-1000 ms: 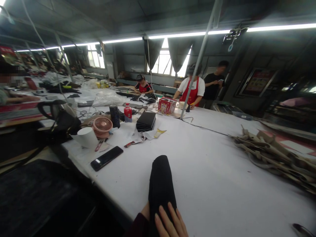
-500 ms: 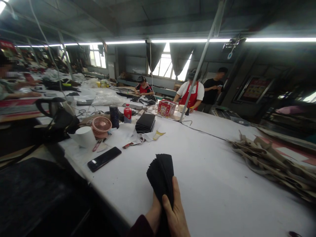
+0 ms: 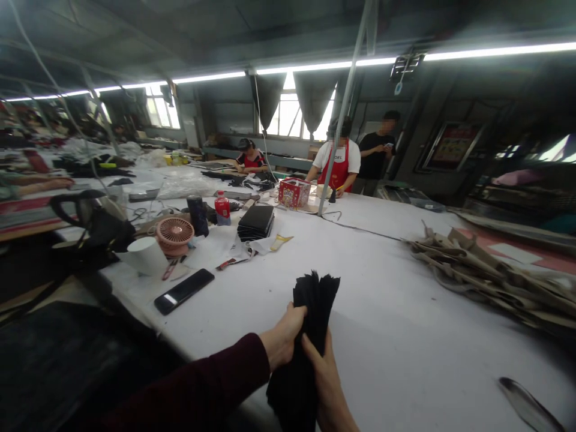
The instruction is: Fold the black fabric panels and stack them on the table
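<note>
A thick bundle of black fabric pieces (image 3: pixel 300 384) is held up over the white tabletop, its layered upper ends fanned apart. My left hand (image 3: pixel 288 333) grips it from the left side, fingers closed on its edge. On the other side my right hand (image 3: pixel 326 372) is wrapped round it, with the thumb lying across the front. The fabric hides some of the fingers of both hands. A black phone (image 3: pixel 184 291) lies on the table to the left of the bundle.
Beyond the phone stand a pink fan (image 3: pixel 174 236), a white roll (image 3: pixel 147 257), a red bottle (image 3: pixel 222 208) and a stack of black pieces (image 3: pixel 255 222). Brownish strips (image 3: pixel 477 282) are heaped at right. A shiny metal object (image 3: pixel 528 402) lies lower right. Several people work farther off.
My left hand has come up from behind the bundle to its left edge. The bundle's top has spread apart. The view has turned slightly right, and the metal object shows more fully.
</note>
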A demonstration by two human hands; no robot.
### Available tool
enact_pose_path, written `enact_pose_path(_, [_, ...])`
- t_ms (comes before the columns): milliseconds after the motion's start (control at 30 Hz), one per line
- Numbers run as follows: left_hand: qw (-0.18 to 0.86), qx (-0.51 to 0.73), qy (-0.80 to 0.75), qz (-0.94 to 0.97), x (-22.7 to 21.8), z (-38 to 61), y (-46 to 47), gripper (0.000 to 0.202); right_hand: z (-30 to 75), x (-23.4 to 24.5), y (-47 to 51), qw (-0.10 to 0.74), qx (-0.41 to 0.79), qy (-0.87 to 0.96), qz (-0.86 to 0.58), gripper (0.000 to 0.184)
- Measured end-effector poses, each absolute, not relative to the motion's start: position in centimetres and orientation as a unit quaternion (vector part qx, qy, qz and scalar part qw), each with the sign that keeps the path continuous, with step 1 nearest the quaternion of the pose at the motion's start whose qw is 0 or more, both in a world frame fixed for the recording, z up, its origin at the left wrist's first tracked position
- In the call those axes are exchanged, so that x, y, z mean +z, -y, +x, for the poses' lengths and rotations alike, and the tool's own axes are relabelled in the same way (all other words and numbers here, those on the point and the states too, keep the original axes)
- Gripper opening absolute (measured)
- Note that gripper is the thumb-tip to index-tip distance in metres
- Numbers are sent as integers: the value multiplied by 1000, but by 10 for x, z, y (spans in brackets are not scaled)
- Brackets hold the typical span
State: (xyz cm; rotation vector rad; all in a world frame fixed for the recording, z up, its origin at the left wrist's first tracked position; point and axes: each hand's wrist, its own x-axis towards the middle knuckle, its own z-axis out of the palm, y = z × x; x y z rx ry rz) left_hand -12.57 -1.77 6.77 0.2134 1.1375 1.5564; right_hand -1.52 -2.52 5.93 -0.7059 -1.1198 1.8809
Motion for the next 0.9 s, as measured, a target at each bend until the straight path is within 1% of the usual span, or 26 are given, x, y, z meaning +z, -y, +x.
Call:
enact_pose_path(133, [573,601,-547,102,83,-125,24,31,0,54,26,364,829,316,-284,70])
enact_pose_path(267, [533,588,-587,159,86,-123,31,38,8,49,27,336,852,264,-304,67])
enact_pose_path(367, [493,577,-600,252,77,-118,33,45,11,54,29,347,845,281,-293,70])
enact_pose_path(467, [421,596,-607,314,65,-108,30,51,13,60,27,380,831,282,-293,76])
enact_pose_path(567, [340,602,-631,352,56,-92,28,46,16,57,21,411,799,295,-325,88])
enact_pose_path(667, [305,629,-607,377,50,-77,28,34,18,47,13,417,770,319,-362,90])
enact_pose_path(733, [332,642,-592,358,48,-73,29,30,21,41,7,409,771,316,-372,88])
enact_pose_path(833, [445,641,-568,260,48,-74,27,35,25,34,-1,393,794,296,-356,88])
enact_pose_path(900, [514,663,-514,181,49,-79,25,34,28,30,-4,387,810,279,-340,83])
